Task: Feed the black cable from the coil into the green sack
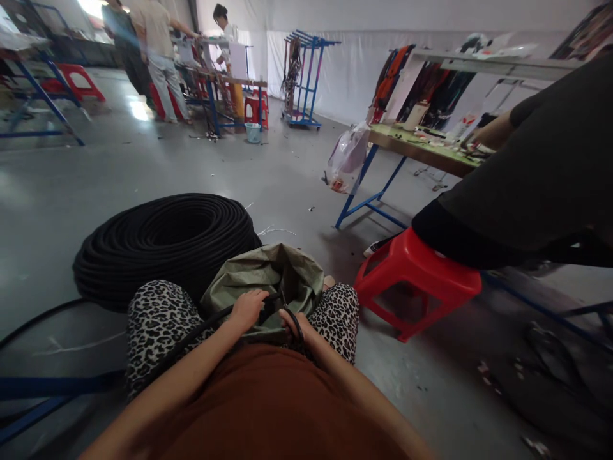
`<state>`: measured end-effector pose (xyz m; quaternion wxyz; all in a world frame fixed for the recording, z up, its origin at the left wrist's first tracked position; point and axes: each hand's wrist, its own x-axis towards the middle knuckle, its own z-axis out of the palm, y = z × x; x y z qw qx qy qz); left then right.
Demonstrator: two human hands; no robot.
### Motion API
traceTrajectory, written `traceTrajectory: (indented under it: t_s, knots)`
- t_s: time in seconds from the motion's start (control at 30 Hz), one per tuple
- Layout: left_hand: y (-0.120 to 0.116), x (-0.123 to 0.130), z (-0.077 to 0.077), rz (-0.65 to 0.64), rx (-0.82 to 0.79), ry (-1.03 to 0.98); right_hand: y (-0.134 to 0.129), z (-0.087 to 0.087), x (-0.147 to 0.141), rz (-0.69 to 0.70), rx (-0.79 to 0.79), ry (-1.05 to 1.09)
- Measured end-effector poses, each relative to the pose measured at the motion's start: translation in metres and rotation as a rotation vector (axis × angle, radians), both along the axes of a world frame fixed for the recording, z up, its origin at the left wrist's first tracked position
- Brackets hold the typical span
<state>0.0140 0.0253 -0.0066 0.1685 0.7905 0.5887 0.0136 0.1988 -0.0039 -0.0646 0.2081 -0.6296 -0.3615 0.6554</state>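
My left hand is closed around a thick black cord that runs back over my left thigh. The cord's front end lies over the mouth of an open olive-green woven sack between my knees. In my right hand is a pair of scissors; a dark loop handle shows by the fingers, and the blades point at the cord end. Whether the blades touch the cord I cannot tell. Inside the sack it is dark, and its contents are hard to make out. A large coil of black cord lies on the floor at front left.
A red plastic stool bears a seated co-worker close on my right, at a worktable with a plastic bag hanging from it. A blue rack and other people stand farther back. Blue metal legs are at lower left.
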Motion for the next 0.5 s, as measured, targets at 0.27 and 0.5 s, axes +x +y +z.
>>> traceTrajectory:
  t_s: [0.27,0.5]
  knots:
    - [0.003,0.004,-0.001,0.01,-0.017,-0.001,0.0,0.013,-0.001,0.005,0.073,-0.105]
    - [0.006,0.006,-0.002,0.022,-0.044,0.04,0.0,0.007,-0.002,0.005,0.073,-0.122]
